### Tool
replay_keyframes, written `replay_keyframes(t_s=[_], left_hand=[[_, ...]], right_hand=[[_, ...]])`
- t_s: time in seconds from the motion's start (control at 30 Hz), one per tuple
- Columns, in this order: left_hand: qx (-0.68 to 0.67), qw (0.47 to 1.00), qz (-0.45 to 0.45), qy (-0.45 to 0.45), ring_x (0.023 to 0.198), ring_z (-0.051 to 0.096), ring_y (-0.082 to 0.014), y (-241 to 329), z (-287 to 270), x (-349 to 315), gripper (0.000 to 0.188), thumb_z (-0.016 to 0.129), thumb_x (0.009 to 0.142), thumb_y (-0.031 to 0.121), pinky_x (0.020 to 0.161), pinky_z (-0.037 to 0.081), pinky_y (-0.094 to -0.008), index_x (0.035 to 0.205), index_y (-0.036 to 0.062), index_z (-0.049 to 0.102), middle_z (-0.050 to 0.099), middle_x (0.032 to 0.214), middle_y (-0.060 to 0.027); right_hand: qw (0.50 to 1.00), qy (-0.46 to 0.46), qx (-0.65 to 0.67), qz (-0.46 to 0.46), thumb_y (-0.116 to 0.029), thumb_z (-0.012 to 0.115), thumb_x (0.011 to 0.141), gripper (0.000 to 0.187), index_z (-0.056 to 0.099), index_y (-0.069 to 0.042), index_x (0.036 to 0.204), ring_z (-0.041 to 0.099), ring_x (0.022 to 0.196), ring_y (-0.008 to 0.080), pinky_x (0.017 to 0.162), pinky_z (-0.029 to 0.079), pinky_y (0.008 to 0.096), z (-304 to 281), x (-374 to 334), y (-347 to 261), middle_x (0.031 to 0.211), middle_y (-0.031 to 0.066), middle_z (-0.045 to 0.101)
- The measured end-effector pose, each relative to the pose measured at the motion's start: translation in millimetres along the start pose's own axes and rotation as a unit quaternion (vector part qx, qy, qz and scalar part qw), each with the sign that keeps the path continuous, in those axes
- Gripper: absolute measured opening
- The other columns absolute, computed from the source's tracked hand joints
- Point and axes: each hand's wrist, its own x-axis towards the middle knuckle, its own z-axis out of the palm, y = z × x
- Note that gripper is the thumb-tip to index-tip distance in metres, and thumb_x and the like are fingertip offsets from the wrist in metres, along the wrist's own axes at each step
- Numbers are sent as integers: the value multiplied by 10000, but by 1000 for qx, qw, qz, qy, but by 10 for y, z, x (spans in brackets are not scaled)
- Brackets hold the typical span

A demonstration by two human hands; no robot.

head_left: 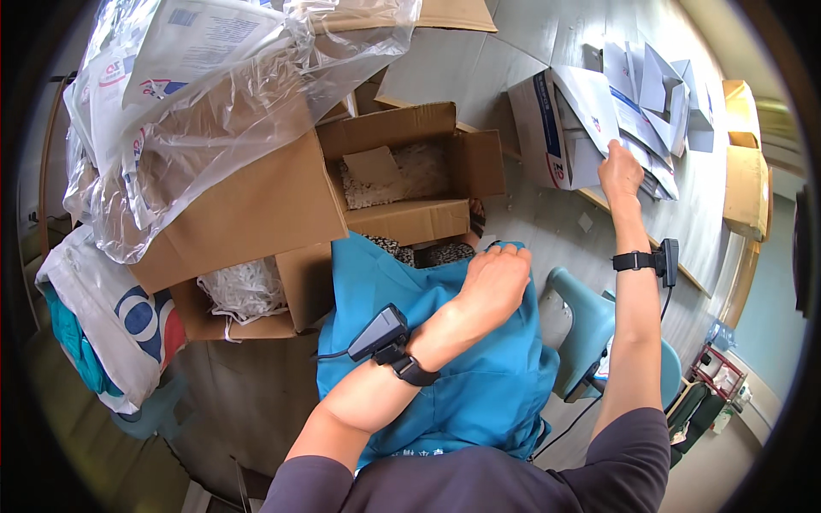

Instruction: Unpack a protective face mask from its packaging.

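My right hand [622, 173] reaches forward, its fingers pinched on the edge of a white cardboard flap [588, 98]. That flap belongs to, or leans in, a white and blue box [540, 128] on the table, which holds more folded white card pieces [646, 128]. My left hand [496, 278] is closed over my lap, against the upper edge of a blue apron [436, 342]. Its fingertips are hidden, so whether it grips the cloth does not show. Each wrist wears a black strap with a small dark device.
An open brown carton [410, 218] with shredded paper stands ahead. Another carton [248, 214], at left, holds paper strips under clear plastic wrap [214, 111]. A white bag [111, 316] lies far left. A light blue chair [590, 321] stands at right, with yellow boxes [746, 188] beyond.
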Motion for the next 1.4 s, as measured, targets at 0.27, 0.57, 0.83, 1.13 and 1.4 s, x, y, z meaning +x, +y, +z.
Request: replay_keyframes(t_s=[0.27,0.57,0.83,1.13,1.4], left_hand=[[23,1000,-5,-6,883,604,-352,-42,12,-18,214,684,806,158,764,490,-443,908,0,582,615,914,-172],[-30,998,-30,37,912,617,-377,60,-72,55,311,693,818,207,779,503,-449,1023,-5,592,634,965,-202],[-325,937,-86,99,911,671,-276,-130,194,156,521,713,830,382,805,532,-370,1103,-48,605,682,989,-196],[-259,951,-137,99,1212,522,-316,256,-135,-115,882,781,790,326,936,488,-408,1437,-14,287,454,1367,-275],[-280,918,218,175,1347,382,-339,1070,-1167,-965,1253,949,508,295,1108,329,-439,1503,97,213,371,1453,-241]], right_hand=[[999,33,6,30,-71,569,783,183,653,-100,944,668,832,368,721,522,484,-269,3,449,859,170,688],[995,71,21,67,-110,624,810,184,672,-88,986,653,842,384,729,513,462,-1324,-458,925,873,174,683],[972,91,214,-34,-68,699,780,192,670,-9,960,511,569,303,578,429,366,-2633,-1254,1011,744,193,629],[949,153,277,-7,15,683,799,258,643,41,1052,557,725,139,732,470,270,-3823,-2085,1340,834,118,679],[836,318,437,-102,141,518,875,379,590,23,1228,606,1041,175,975,470,291,-4982,-3412,1792,1114,105,637]])
